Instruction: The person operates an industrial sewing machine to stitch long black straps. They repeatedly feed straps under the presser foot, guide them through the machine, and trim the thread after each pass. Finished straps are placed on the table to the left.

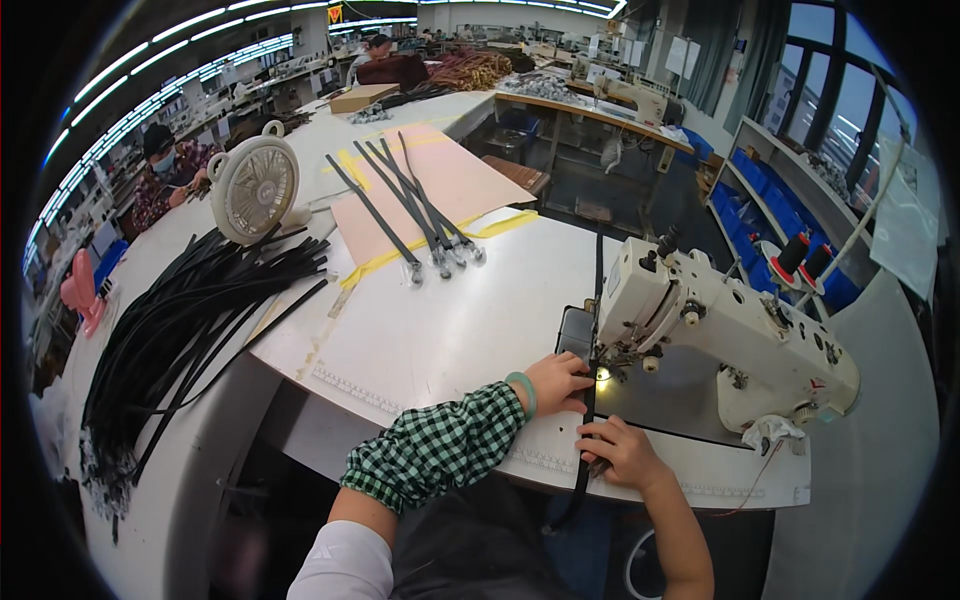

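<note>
A long black strap [588, 402] runs front to back under the needle area of a cream sewing machine [750, 345], beside a small lit lamp. My left hand [552, 384], below a green bracelet and checked sleeve cover, presses curled fingers on the strap just in front of the presser foot. Nearer the table's front edge, my right hand [618, 452] pinches the same strap, whose end hangs over the edge. The white worktable [420, 335] has a ruler tape along its front.
Straps with metal ends [405, 215] lie on pink board [500, 180]; a pile of black straps [170, 330] lies left beside a fan [255, 188]. Thread spools [795, 250] and blue bins [735, 220] are at right. A masked co-worker [165, 170] works at far left.
</note>
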A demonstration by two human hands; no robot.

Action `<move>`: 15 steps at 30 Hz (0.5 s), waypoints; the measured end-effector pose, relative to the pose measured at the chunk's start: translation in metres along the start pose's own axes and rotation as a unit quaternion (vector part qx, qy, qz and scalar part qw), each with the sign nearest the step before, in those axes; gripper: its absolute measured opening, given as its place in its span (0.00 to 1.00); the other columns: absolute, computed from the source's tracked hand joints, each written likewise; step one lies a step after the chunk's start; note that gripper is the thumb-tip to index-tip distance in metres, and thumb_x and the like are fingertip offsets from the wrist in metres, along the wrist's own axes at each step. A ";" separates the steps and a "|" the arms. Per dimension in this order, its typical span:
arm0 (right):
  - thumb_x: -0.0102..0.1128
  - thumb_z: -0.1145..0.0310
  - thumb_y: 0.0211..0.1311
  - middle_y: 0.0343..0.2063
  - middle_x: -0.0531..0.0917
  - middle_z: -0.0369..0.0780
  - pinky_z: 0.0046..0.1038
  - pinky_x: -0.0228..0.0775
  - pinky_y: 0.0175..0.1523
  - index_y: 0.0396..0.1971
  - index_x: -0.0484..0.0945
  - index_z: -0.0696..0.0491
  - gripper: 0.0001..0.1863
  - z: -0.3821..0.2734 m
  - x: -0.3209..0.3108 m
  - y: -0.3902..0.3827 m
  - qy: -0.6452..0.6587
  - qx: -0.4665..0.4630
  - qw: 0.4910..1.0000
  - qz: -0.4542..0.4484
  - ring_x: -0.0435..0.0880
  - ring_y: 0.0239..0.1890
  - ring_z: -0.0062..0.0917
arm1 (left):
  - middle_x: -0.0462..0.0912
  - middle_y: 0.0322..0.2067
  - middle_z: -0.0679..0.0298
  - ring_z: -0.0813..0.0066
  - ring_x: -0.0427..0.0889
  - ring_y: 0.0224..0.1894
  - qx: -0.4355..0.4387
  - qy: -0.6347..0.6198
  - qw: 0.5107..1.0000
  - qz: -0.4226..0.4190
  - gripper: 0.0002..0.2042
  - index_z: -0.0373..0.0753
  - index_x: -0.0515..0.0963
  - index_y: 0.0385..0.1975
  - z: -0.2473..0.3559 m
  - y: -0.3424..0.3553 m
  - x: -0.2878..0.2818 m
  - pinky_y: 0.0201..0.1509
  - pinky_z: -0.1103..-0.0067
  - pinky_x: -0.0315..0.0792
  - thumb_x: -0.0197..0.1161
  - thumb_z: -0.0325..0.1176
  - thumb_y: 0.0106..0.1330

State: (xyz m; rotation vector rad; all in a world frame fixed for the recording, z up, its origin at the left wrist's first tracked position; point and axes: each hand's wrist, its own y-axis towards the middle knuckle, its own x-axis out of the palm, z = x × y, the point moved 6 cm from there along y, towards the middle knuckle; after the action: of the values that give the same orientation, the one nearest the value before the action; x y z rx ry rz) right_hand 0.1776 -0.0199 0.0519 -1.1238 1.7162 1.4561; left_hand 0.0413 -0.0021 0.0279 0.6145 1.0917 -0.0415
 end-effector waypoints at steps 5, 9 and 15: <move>0.63 0.72 0.37 0.34 0.76 0.31 0.23 0.67 0.29 0.28 0.75 0.49 0.13 0.000 0.001 0.000 0.004 -0.008 1.000 0.008 0.71 0.28 0.24 | 0.71 0.41 0.60 0.64 0.69 0.45 -0.004 0.005 1.000 -0.010 0.20 0.39 0.75 0.39 -0.001 -0.001 0.001 0.48 0.73 0.65 0.65 0.40 0.45; 0.63 0.72 0.37 0.35 0.76 0.32 0.24 0.67 0.28 0.28 0.75 0.49 0.13 -0.001 -0.001 0.000 0.008 -0.005 1.000 0.015 0.72 0.27 0.25 | 0.72 0.41 0.60 0.64 0.69 0.45 0.004 0.002 1.000 -0.003 0.20 0.39 0.75 0.39 0.002 0.000 0.001 0.48 0.73 0.65 0.64 0.40 0.45; 0.62 0.73 0.36 0.34 0.76 0.33 0.24 0.68 0.30 0.28 0.75 0.50 0.13 0.004 0.002 -0.002 0.017 0.012 1.000 0.003 0.72 0.29 0.25 | 0.72 0.41 0.57 0.62 0.70 0.43 0.010 -0.015 1.000 0.013 0.21 0.37 0.75 0.39 -0.002 0.001 -0.002 0.47 0.72 0.65 0.65 0.38 0.43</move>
State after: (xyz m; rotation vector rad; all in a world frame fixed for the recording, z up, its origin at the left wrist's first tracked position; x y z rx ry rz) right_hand 0.1784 -0.0159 0.0487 -1.1366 1.7582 1.4239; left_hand 0.0394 -0.0012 0.0293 0.6439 1.0552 -0.0401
